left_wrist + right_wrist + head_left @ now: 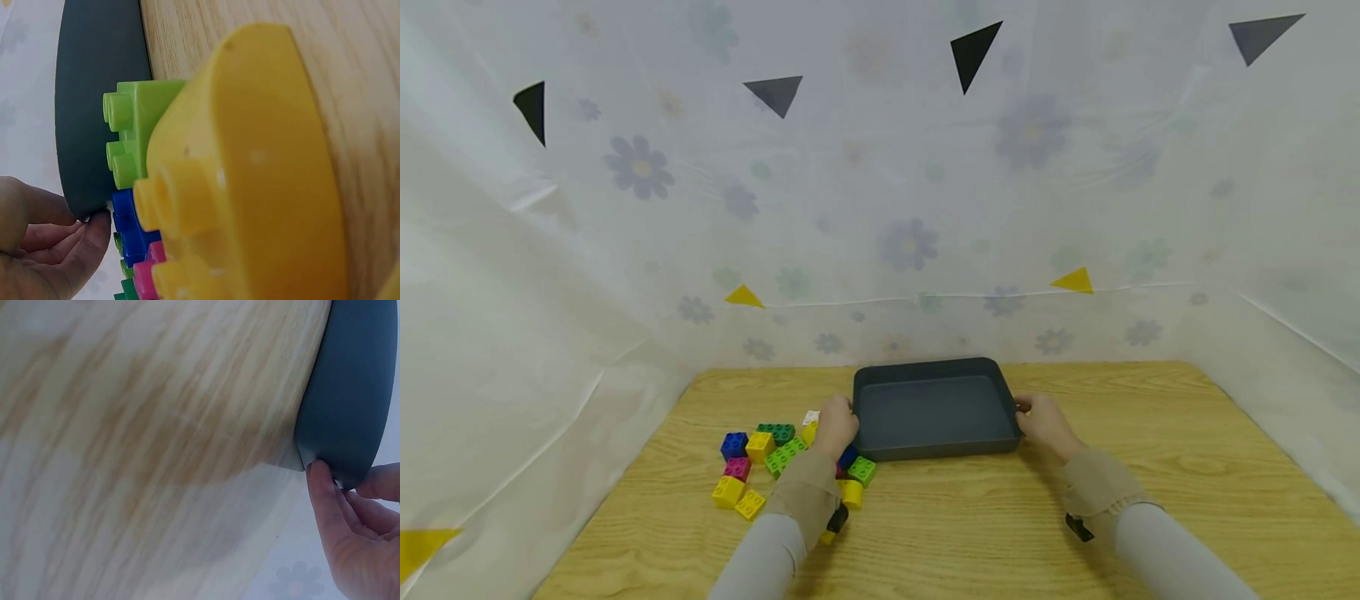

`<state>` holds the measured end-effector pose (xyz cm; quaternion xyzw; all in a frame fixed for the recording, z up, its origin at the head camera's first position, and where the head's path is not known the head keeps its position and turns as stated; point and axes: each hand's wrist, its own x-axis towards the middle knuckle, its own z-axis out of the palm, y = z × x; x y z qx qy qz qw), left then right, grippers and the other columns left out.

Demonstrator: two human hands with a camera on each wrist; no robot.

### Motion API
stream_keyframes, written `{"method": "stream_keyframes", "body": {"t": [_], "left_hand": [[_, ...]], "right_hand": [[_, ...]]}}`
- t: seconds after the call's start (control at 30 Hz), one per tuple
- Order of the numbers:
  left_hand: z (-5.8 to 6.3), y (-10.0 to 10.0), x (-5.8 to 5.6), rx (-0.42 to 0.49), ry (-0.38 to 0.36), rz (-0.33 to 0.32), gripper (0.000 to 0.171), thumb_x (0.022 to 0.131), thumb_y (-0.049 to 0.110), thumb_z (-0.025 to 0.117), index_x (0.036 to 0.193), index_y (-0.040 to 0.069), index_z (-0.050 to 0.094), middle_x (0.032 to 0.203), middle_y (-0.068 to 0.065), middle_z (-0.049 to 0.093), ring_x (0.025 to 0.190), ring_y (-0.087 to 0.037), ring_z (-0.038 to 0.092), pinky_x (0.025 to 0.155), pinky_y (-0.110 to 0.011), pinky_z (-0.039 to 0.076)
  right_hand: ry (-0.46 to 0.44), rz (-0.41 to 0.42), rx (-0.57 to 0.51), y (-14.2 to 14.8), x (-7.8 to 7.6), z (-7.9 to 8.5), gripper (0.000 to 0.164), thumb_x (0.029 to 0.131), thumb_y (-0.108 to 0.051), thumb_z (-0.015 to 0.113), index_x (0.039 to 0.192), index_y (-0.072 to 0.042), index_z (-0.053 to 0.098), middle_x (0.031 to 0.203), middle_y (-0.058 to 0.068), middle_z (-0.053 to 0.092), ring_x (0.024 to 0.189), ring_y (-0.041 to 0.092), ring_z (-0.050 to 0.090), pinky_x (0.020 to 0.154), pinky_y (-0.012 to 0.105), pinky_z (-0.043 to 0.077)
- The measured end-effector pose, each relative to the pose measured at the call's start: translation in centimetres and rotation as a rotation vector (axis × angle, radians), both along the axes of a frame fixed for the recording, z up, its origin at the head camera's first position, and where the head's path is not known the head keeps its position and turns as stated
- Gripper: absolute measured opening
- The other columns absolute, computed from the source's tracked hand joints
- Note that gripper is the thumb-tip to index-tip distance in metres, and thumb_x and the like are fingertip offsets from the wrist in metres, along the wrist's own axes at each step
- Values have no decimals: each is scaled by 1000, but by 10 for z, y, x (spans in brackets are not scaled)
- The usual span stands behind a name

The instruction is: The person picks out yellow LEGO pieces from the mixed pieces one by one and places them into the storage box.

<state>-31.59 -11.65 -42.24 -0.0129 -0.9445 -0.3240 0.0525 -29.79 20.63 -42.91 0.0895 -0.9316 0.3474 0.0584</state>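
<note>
Dark grey rectangular tray (936,408) is at the far part of the wood-grain table (955,533); whether its whole base touches is hard to tell. Nearer, a rounded yellow brick (852,494) lies below a lime-green brick (862,472) by the tray's near left corner. Left hand (837,427) and right hand (1047,423) pinch opposite short sides, likely to keep it level. Beyond hangs a flower-printed sheet (865,208).

Tray (936,407) btwn L hand (836,427) & R hand (1048,426), bricks (786,457) on tbl (955,525) to L, sheet (850,217) behind
</note>
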Motion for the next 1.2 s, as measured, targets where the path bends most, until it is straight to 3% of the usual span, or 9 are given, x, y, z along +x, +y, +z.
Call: {"method": "stream_keyframes", "body": {"t": [0.13, 0.4, 0.53, 0.73, 1.0, 1.2], "left_hand": [[-1, 0, 0, 2, 12, -7, 17, 80, -12, 48, 72, -5, 62, 59, -8, 51, 50, -16, 42, 44, -23, 32], [-1, 6, 1, 0, 8, -18, 18, 80, -12, 48, 74, -7, 65, 65, -15, 59, 50, -15, 43, 45, -24, 33], [-1, 9, 1, 21, -10, -24, 18, 81, -12, 47, 76, -7, 64, 62, -11, 53, 49, -15, 40, 45, -24, 32], [0, 14, 4, 38, -6, -43, 32, 82, -12, 46, 55, 7, 45, 50, -1, 31, 44, -13, 30, 42, -25, 25], [2, 16, 9, 66, -36, -69, 42, 82, -12, 45, 54, 15, 28, 50, 1, 23, 44, -13, 23, 43, -27, 21], [5, 18, 12, 44, -40, -69, 24, 81, -11, 49, 62, 3, 51, 53, -4, 42, 47, -14, 33, 43, -26, 26]], "right_hand": [[-7, 4, -1, 1, 0, 0, 32, 85, 7, 47, 114, 21, 50, 95, 32, 56, 68, 26, 58, 53, 32, 46], [-43, -25, -13, 4, 3, 0, 33, 88, 4, 44, 117, 20, 49, 107, 36, 53, 88, 40, 57, 62, 36, 48], [-19, -22, -16, 8, 4, 1, 32, 88, 5, 45, 115, 20, 50, 106, 37, 54, 91, 43, 56, 65, 37, 49], [-2, -6, -18, 14, 7, 1, 32, 85, 7, 46, 115, 21, 49, 103, 37, 54, 91, 44, 56, 61, 34, 52], [-5, -1, 0, 19, 13, 4, 32, 85, 8, 46, 114, 22, 50, 101, 36, 55, 82, 37, 59, 56, 32, 48], [-27, 0, 3, 22, 20, 8, 31, 85, 7, 48, 113, 21, 50, 100, 34, 56, 86, 39, 58, 58, 32, 46]]}}
